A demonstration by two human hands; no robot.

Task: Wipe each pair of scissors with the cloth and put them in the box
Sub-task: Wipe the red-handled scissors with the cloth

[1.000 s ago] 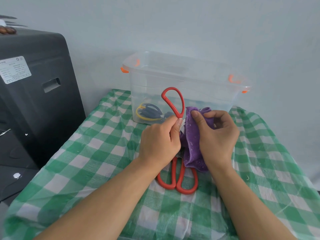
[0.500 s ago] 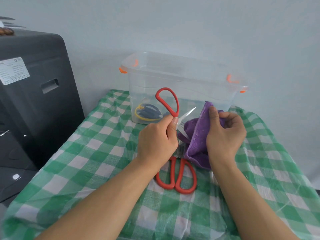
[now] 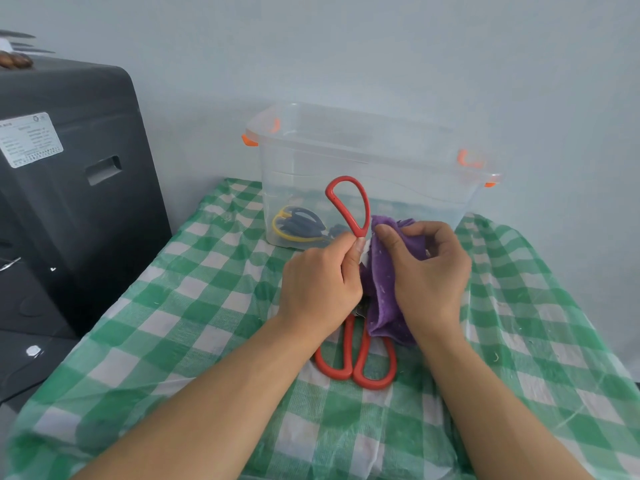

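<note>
Red scissors (image 3: 347,206), purple cloth (image 3: 384,289), green-checked tablecloth (image 3: 194,306), seemingly navy-yellow pair (image 3: 298,225).

home or office, checked tablecloth (image 3: 194,306), black machine (image 3: 69,202)

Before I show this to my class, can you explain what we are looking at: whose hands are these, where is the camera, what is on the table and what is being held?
There is no machine here: a person wears a wide-angle camera on the head, looking down at their own two bare hands.

The left hand grips a pair of red-handled scissors, one handle loop sticking up above the fist. The right hand pinches a purple cloth against the scissors, apparently on the blades, which are hidden.

A second red pair lies on the green checked tablecloth, partly under the hands. Behind stands a clear plastic box with orange latches; dark scissors with yellow trim already lie inside it. A black cabinet stands on the left.
</note>
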